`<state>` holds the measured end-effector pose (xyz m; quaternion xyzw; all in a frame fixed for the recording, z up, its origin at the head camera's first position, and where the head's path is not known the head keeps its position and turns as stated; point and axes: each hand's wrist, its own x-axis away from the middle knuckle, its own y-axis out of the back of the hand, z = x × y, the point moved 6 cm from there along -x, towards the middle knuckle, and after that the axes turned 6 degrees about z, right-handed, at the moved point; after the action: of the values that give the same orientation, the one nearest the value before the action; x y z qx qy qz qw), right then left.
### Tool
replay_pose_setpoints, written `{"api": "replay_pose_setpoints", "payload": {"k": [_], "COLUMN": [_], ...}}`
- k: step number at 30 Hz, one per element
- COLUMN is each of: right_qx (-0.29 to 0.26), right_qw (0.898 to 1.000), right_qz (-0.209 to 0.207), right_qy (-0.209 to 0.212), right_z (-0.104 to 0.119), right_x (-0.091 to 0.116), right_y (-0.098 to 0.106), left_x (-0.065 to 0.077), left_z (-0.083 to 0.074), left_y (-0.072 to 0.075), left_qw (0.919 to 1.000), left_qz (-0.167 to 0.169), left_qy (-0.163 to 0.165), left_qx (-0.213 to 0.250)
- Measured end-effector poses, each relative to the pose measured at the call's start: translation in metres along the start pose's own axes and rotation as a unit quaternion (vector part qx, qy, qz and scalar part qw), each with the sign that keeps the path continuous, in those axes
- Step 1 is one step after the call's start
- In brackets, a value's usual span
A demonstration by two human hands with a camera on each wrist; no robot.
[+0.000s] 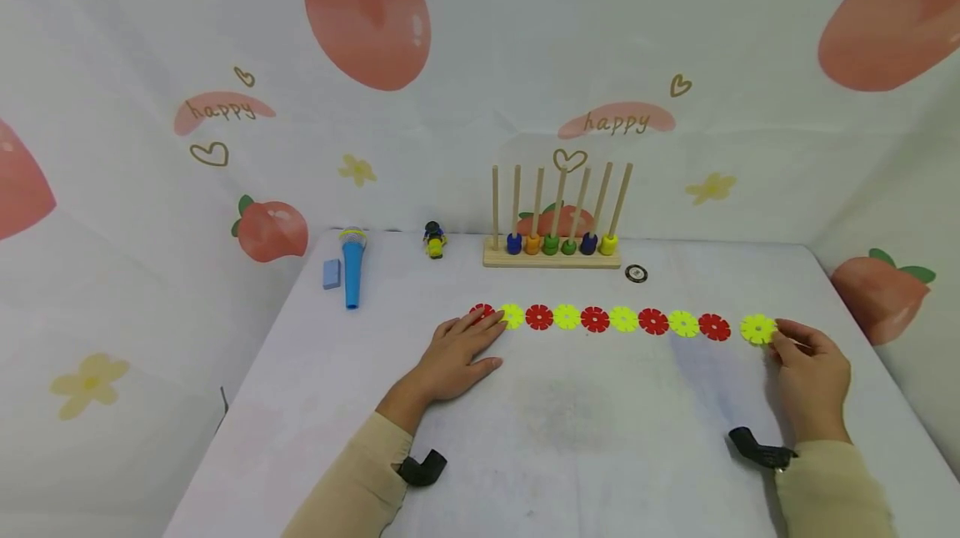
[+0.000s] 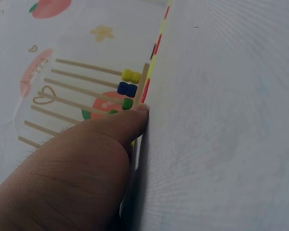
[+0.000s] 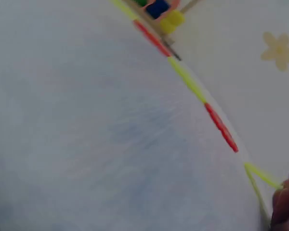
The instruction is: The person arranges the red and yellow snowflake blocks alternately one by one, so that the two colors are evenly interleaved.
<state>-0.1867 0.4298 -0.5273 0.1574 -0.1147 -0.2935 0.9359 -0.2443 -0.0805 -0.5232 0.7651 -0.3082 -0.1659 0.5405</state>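
Note:
A row of flat notched plastic discs, alternating red and yellow, runs across the table. My left hand (image 1: 453,359) lies with fingers stretched over the leftmost red disc (image 1: 482,310), fingertips touching the yellow disc (image 1: 512,316) beside it. In the left wrist view its thumb (image 2: 120,126) points along the row. At the right end, my right hand (image 1: 813,371) pinches a yellow disc (image 1: 757,329) by its right edge. A small gap separates that disc from the last red disc (image 1: 714,327). The right wrist view shows the pinched disc (image 3: 264,175) tilted, its left edge low at the tabletop.
Behind the row stands a wooden peg rack (image 1: 551,258) with coloured beads. A black-and-white round chip (image 1: 636,274) lies right of it. Farther left are a toy figure (image 1: 434,240), a blue toy microphone (image 1: 352,271) and a light blue block (image 1: 332,274).

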Motion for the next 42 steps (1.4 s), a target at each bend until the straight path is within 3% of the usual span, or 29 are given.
{"api": "replay_pose_setpoints", "payload": {"k": [2, 3, 6, 9, 10, 12, 22, 36, 42], "right_qx": [0.089, 0.139, 0.257, 0.327, 0.341, 0.352, 0.354, 0.358, 0.282], "right_qw": [0.995, 0.988, 0.953, 0.919, 0.911, 0.906, 0.911, 0.910, 0.939], "right_qz": [0.010, 0.021, 0.064, 0.098, 0.102, 0.105, 0.111, 0.103, 0.074], "right_qy": [0.041, 0.063, 0.146, 0.196, 0.206, 0.210, 0.183, 0.181, 0.181], "right_z": [0.005, 0.008, 0.017, 0.021, 0.022, 0.023, 0.020, 0.020, 0.023], "right_x": [0.004, 0.006, 0.016, 0.025, 0.026, 0.029, 0.035, 0.034, 0.035], "right_y": [-0.006, -0.011, -0.025, -0.035, -0.037, -0.039, -0.040, -0.041, -0.035], "left_x": [0.000, 0.001, 0.001, 0.001, 0.002, 0.002, 0.004, 0.002, 0.002], "left_z": [0.001, 0.001, 0.002, 0.002, 0.002, 0.002, 0.002, 0.003, 0.004], "left_y": [0.000, 0.000, 0.000, 0.000, 0.000, 0.000, -0.001, -0.001, -0.003], "left_qw": [1.0000, 1.0000, 1.0000, 1.0000, 1.0000, 1.0000, 1.0000, 1.0000, 0.9998], "left_qz": [0.001, 0.001, 0.001, 0.002, 0.003, 0.004, -0.002, -0.002, -0.004], "left_qy": [0.001, 0.002, 0.004, 0.005, 0.005, 0.007, -0.005, -0.005, -0.009], "left_qx": [0.002, 0.002, 0.002, 0.001, 0.001, 0.001, 0.000, 0.000, 0.018]}}
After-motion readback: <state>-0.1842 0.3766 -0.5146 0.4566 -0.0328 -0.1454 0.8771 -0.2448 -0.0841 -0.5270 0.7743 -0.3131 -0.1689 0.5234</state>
